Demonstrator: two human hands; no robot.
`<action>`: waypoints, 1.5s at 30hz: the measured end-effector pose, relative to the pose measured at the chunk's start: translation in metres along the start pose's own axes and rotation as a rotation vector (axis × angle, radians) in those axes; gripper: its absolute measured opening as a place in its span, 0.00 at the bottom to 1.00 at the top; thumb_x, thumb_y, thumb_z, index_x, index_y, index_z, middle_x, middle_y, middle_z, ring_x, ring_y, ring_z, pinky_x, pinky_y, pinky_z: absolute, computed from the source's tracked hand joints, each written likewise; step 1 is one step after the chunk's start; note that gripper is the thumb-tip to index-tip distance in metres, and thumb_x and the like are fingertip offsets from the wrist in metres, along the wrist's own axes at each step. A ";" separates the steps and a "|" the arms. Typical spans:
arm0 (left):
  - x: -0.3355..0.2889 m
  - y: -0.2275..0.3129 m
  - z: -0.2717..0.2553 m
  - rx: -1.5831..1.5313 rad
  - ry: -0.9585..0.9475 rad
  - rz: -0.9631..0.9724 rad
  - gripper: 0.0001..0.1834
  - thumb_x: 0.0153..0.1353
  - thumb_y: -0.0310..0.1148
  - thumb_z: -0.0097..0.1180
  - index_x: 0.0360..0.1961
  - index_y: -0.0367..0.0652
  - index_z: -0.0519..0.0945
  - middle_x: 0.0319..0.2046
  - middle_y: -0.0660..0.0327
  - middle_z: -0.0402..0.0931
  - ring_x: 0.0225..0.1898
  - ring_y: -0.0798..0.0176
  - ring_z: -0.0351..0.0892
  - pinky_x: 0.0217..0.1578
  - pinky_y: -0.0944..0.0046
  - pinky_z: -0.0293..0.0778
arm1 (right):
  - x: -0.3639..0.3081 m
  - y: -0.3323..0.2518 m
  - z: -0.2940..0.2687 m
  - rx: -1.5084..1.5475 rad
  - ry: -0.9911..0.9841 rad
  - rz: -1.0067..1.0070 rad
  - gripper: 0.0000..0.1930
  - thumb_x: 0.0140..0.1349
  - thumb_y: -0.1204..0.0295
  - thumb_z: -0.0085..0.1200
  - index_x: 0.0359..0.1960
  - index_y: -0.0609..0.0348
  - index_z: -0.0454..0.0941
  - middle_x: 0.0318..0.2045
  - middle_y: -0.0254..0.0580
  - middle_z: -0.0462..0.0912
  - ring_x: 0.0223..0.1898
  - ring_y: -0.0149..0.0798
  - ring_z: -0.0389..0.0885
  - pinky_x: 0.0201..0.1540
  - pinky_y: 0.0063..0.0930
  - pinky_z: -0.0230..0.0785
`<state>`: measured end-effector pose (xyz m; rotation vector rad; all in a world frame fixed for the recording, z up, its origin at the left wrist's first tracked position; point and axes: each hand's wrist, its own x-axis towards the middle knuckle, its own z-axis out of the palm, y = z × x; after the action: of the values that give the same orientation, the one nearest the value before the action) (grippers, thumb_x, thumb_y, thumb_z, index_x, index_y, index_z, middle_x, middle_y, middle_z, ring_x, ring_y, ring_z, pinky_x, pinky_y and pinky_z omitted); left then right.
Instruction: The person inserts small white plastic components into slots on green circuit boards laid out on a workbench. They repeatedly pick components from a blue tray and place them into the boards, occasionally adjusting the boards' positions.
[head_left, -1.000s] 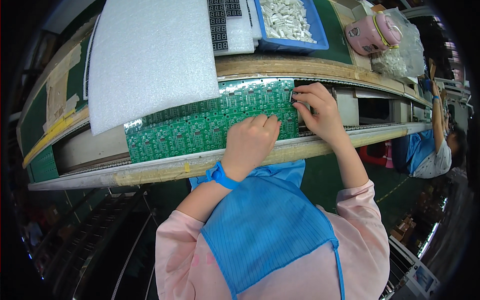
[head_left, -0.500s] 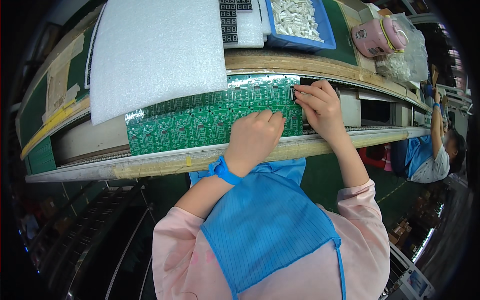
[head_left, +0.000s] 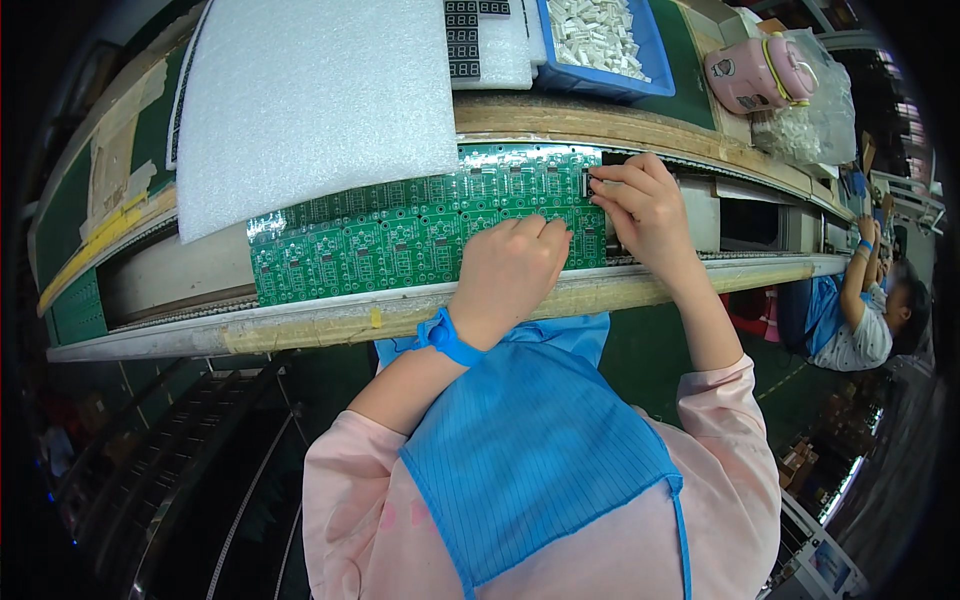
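Green printed circuit boards (head_left: 345,262) lie in two rows in the conveyor track in front of me. My right hand (head_left: 648,212) is at the right end of the far row. Its thumb and fingers pinch a small black digit display (head_left: 588,184) against the board there. Over the near row, my left hand (head_left: 508,268) is closed with its fingers curled in, and I cannot make out what they hold. A blue wrist strap (head_left: 446,340) circles my left wrist.
A white foam sheet (head_left: 315,110) overhangs the far row at left. Behind it are more black digit displays (head_left: 463,45) on foam, a blue bin (head_left: 610,88) of white connectors, and a pink jar (head_left: 748,76). The rail (head_left: 330,328) runs along the near edge. A co-worker (head_left: 850,330) is at far right.
My hands stay almost where they were, the right still pinching the display at the board. At far right the co-worker's arms have shifted.
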<state>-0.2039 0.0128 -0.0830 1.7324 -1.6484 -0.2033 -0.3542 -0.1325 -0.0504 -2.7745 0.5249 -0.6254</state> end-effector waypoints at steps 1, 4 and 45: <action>0.000 0.000 0.000 -0.004 0.003 -0.001 0.05 0.59 0.33 0.64 0.33 0.44 0.86 0.22 0.61 0.78 0.24 0.58 0.81 0.22 0.61 0.76 | 0.000 0.001 0.000 -0.003 -0.005 -0.002 0.09 0.46 0.80 0.67 0.32 0.63 0.85 0.38 0.38 0.87 0.36 0.43 0.78 0.39 0.34 0.75; 0.000 0.000 0.001 0.001 -0.003 0.000 0.05 0.59 0.33 0.64 0.33 0.45 0.86 0.22 0.61 0.78 0.24 0.59 0.81 0.22 0.61 0.75 | 0.002 0.000 -0.002 0.008 -0.009 -0.004 0.09 0.46 0.80 0.67 0.32 0.63 0.85 0.38 0.38 0.87 0.36 0.43 0.78 0.39 0.34 0.75; -0.003 -0.004 0.005 -0.005 -0.017 0.014 0.06 0.59 0.35 0.64 0.33 0.44 0.85 0.21 0.62 0.75 0.24 0.59 0.80 0.22 0.60 0.75 | 0.010 0.001 -0.007 0.034 -0.146 -0.010 0.08 0.49 0.82 0.66 0.33 0.65 0.83 0.39 0.42 0.82 0.39 0.47 0.77 0.41 0.36 0.73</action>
<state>-0.2038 0.0131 -0.0901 1.7191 -1.6705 -0.2159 -0.3491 -0.1382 -0.0404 -2.7654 0.4649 -0.4254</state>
